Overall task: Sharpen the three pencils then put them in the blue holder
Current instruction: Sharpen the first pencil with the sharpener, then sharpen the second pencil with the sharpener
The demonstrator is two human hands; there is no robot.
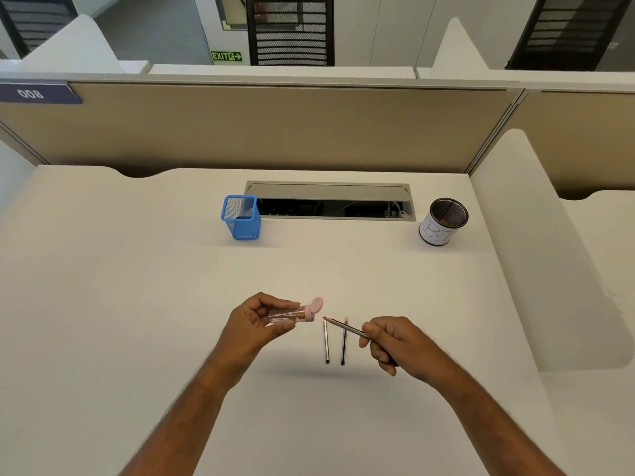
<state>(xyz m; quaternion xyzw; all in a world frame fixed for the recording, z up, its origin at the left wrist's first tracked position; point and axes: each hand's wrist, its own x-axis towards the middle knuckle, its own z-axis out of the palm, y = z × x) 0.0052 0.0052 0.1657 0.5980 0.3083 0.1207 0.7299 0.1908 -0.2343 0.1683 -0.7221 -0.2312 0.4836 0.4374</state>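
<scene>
- Left hand (256, 319) grips a clear sharpener (287, 314) (pink cap); right hand (391, 341) pinches a pencil (343, 326), tip toward it.
- Two pencils (335, 341) lie on the tabletop (137, 304).
- Blue holder (241, 218) stands well behind.

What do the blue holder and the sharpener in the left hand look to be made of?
Blue holder: probably painted metal mesh; fine see-through weave, solid rim. Sharpener: likely clear plastic body with a matte pink cap; the fingers show through it.
</scene>
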